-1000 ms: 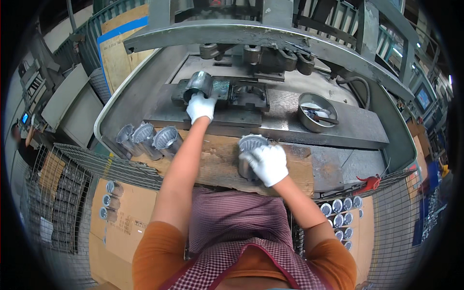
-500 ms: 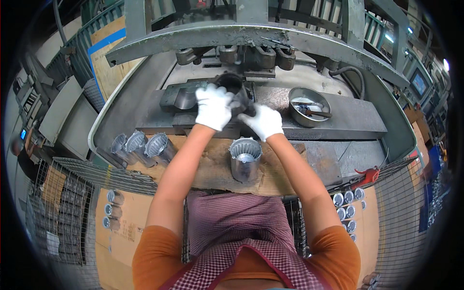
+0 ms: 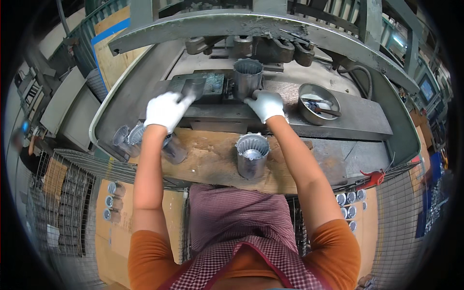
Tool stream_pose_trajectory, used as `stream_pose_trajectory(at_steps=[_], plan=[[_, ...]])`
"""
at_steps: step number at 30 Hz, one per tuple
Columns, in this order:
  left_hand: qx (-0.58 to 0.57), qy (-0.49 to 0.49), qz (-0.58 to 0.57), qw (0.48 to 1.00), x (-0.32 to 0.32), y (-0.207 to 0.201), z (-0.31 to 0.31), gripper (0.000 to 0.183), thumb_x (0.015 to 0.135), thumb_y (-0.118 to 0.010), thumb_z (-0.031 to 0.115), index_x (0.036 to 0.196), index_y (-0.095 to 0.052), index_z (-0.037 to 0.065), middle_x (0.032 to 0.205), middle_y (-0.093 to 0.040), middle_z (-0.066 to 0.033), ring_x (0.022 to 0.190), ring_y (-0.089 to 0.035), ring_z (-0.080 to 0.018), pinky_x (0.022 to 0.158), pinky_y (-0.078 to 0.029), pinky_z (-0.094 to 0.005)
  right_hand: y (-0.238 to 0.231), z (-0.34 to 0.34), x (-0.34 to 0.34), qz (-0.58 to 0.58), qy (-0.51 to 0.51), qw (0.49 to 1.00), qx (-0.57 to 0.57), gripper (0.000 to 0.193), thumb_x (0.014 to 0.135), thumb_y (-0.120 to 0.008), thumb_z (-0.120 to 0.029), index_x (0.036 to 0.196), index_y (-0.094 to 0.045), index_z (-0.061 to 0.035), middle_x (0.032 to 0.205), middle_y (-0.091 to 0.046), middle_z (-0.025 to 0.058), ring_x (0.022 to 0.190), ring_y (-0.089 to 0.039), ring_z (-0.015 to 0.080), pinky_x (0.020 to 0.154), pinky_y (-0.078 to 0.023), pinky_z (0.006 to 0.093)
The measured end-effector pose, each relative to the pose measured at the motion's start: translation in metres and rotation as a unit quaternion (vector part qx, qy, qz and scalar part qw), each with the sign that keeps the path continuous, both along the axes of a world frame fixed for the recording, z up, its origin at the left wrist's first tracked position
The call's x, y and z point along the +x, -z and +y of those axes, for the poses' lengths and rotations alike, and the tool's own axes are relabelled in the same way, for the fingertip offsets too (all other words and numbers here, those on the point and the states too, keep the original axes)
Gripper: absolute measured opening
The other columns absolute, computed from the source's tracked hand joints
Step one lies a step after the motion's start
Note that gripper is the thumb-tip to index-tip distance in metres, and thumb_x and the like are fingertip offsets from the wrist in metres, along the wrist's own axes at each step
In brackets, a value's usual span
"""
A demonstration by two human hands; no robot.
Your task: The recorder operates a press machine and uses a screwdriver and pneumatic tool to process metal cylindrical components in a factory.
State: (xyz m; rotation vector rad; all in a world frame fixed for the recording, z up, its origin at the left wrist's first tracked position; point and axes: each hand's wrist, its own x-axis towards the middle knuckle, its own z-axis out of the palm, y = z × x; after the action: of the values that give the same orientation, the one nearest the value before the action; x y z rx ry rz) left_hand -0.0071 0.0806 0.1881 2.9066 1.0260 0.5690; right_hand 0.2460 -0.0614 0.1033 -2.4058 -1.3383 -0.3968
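A ribbed, grey metal cylindrical housing (image 3: 248, 79) stands upright on the machine bed beside a block-shaped fixture (image 3: 212, 83) with a rounded recess. My right hand (image 3: 267, 105), in a white glove, is closed on the housing's lower right side, thumb in front. To the left, my gloved left hand (image 3: 166, 111) is off the housing, thumb spread toward the fixture's recess; its fingers are slightly blurred and I see nothing in them. Another ribbed housing (image 3: 252, 157) stands on the wooden board (image 3: 212, 157) in front of me. Several more housings (image 3: 175, 150) stand at the left, partly hidden by my left arm.
A metal bowl (image 3: 319, 104) with tools in it sits right of the fixture. Overhead runs a thick grey machine beam (image 3: 217, 28) with clamps below. A red-handled tool (image 3: 372, 179) lies at the right edge. Wire baskets (image 3: 396, 217) with finished-looking housings flank me.
The housing both hands held tilted now stands upright beside the fixture. My left hand has let go and moved left; my right hand stays at the housing's base. The view has shifted slightly.
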Motion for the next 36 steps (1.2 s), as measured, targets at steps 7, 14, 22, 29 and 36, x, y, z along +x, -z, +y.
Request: stream_pose_trajectory(at_steps=[7, 14, 22, 29, 36], plan=[[-0.146, -0.093, 0.193, 0.966, -0.052, 0.073, 0.024, 0.064, 0.083, -0.051, 0.062, 0.101, -0.071, 0.004, 0.101, -0.068, -0.0214, 0.098, -0.064, -0.0358, 0.087, -0.049, -0.0413, 0.001, -0.013, -0.014, 0.007, 0.017, 0.999, 0.049, 0.037, 0.08, -0.063, -0.048, 0.082, -0.07, -0.011, 0.082, -0.069, 0.013, 0.079, -0.066, 0.0313, 0.07, -0.051, 0.0415], [-0.529, -0.098, -0.502, 0.677, -0.057, 0.092, 0.031, 0.044, 0.086, -0.067, 0.034, 0.117, -0.063, 0.003, 0.112, -0.064, -0.0107, 0.097, -0.061, -0.0236, 0.086, -0.048, -0.0345, 0.002, -0.15, -0.032, 0.0, 0.011, 0.976, 0.215, 0.028, 0.082, -0.068, -0.035, 0.083, -0.07, -0.0065, 0.081, -0.068, 0.0145, 0.072, -0.066, 0.0323, 0.066, -0.052, 0.0379], [-0.478, 0.017, -0.58, 0.659, 0.045, 0.064, 0.042, 0.03, 0.087, -0.064, 0.03, 0.107, -0.067, 0.007, 0.079, -0.061, -0.0018, 0.061, -0.048, -0.0098, 0.058, -0.039, -0.0245, 0.015, -0.329, -0.002, -0.007, 0.268, 0.942, 0.203, 0.021, 0.085, -0.069, -0.025, 0.091, -0.07, -0.0047, 0.084, -0.069, 0.0134, 0.067, -0.064, 0.0248, 0.066, -0.05, 0.0334], [-0.199, -0.036, -0.291, 0.935, 0.091, 0.105, 0.065, 0.048, 0.087, -0.061, 0.047, 0.104, -0.069, 0.003, 0.103, -0.068, -0.0197, 0.097, -0.063, -0.0353, 0.083, -0.047, -0.0388, 0.066, -0.372, 0.023, 0.001, 0.313, 0.92, 0.235, 0.023, 0.088, -0.066, -0.024, 0.092, -0.068, -0.0014, 0.087, -0.068, 0.0173, 0.078, -0.065, 0.0298, 0.072, -0.049, 0.0354], [-0.066, -0.07, -0.028, 0.995, 0.089, 0.085, 0.055, 0.071, 0.087, -0.041, 0.069, 0.11, -0.069, 0.008, 0.114, -0.063, -0.0202, 0.104, -0.061, -0.0359, 0.089, -0.049, -0.0421, 0.062, -0.369, 0.023, 0.051, 0.329, 0.914, 0.23, 0.022, 0.088, -0.065, -0.022, 0.092, -0.068, -0.0002, 0.086, -0.068, 0.017, 0.077, -0.065, 0.0292, 0.072, -0.049, 0.034]])
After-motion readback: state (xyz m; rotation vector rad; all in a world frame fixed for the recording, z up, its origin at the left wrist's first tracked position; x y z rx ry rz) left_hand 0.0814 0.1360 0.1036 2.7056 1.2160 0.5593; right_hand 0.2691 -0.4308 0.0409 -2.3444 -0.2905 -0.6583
